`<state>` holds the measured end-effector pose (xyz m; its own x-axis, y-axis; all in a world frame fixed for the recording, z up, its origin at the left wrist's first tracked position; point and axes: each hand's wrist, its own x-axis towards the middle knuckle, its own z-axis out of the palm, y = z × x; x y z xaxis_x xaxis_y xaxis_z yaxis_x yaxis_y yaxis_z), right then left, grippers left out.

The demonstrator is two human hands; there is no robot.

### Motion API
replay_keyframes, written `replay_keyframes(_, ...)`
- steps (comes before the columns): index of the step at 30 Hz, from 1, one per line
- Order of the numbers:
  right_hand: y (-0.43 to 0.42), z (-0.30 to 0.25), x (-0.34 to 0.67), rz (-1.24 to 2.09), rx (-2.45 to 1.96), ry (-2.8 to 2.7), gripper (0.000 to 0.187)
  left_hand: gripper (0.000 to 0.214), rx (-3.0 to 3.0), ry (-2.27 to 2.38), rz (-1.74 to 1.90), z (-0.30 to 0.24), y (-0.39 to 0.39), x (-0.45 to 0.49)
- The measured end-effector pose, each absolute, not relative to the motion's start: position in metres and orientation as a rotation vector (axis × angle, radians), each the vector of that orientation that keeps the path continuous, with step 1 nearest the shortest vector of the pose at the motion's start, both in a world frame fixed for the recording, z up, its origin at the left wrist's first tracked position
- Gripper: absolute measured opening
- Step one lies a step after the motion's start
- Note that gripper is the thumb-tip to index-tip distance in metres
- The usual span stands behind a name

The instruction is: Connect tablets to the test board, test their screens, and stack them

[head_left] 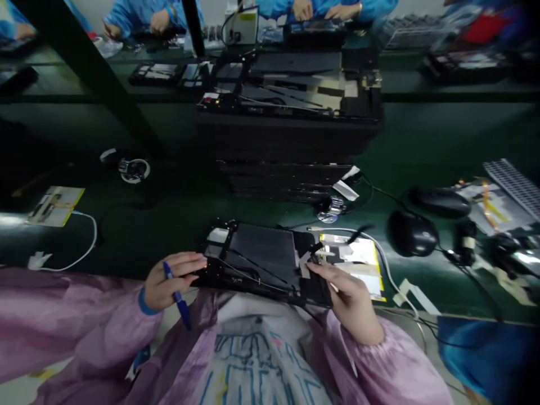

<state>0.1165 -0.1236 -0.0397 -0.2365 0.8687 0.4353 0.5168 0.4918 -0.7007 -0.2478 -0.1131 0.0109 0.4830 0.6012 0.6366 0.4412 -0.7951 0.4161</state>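
Observation:
An opened tablet point(257, 261), black with its inner parts showing, lies at the table's front edge, close to my body. My left hand point(169, 279) is at its left end, fingertips at the edge, with a blue pen point(180, 301) tucked between the fingers. At the right end, my right hand point(348, 295) grips the tablet, thumb below and fingertips on top by a pale strip and a black ribbon cable. Just right of it lies a flat silver battery pack point(358, 261) with yellow edges, partly covered by my right hand.
Behind the tablet rises a tall stack of similar opened tablets point(291, 132). Two black computer mice point(413, 233) and cables lie to the right. Another yellow-edged battery pack point(57, 206) with a white cable sits at left. Co-workers in blue sleeves work across the table.

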Motion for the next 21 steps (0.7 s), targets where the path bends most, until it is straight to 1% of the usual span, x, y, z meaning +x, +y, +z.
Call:
replay_keyframes(3,-0.13,-0.056,0.113,0.54,-1.123,-1.983,0.04,0.019,2.715,0.986,1.087,-0.018,-0.13,-0.262)
replay_keyframes(7,-0.134,-0.058,0.11,0.462,-1.153,-2.021,0.031,0.018,2.727,1.1,0.986,-0.036,-0.144,-0.266)
replay_keyframes(11,-0.133,-0.056,0.101,0.328,-1.437,-1.992,0.033,0.023,2.52,1.36,0.84,-0.035,-0.139,-0.262)
replay_keyframes(15,-0.13,-0.059,0.085,0.152,-1.696,-1.974,0.034,0.03,2.415,1.452,0.714,-0.033,-0.133,-0.257)
replay_keyframes(18,-0.13,-0.058,0.069,0.017,-1.78,-1.989,0.04,0.03,2.398,1.479,0.685,-0.033,-0.131,-0.256)
replay_keyframes(21,-0.129,-0.055,0.05,0.051,-1.738,-2.096,0.043,0.03,2.351,1.485,0.668,-0.03,-0.127,-0.256)
